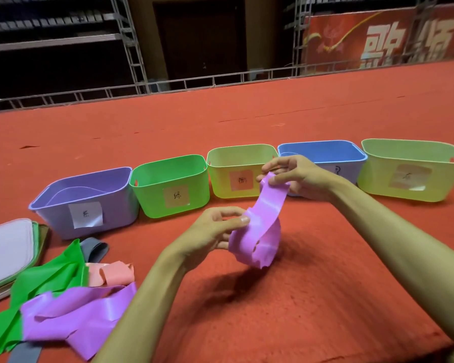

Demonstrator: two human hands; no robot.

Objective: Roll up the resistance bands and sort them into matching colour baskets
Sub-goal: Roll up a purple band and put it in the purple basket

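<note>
Left hand (215, 231) pinches the loosely coiled lower end and right hand (296, 176) pinches the upper end of a purple stretchy rubber band (257, 231), held above the red carpet (312, 284), near the yellow-green plastic basket (236, 171).

Your right hand (296, 176) covers most of the label on the blue basket (323, 153) — you can't read it. Writing on the far-right basket (414, 158) is too blurred to tell, and the right edge clips its rim. Your left hand (215, 229) hides part of the purple band (260, 231). Near left, a grey band (24, 355) and the stacked lids (5, 255) run off frame.
</note>
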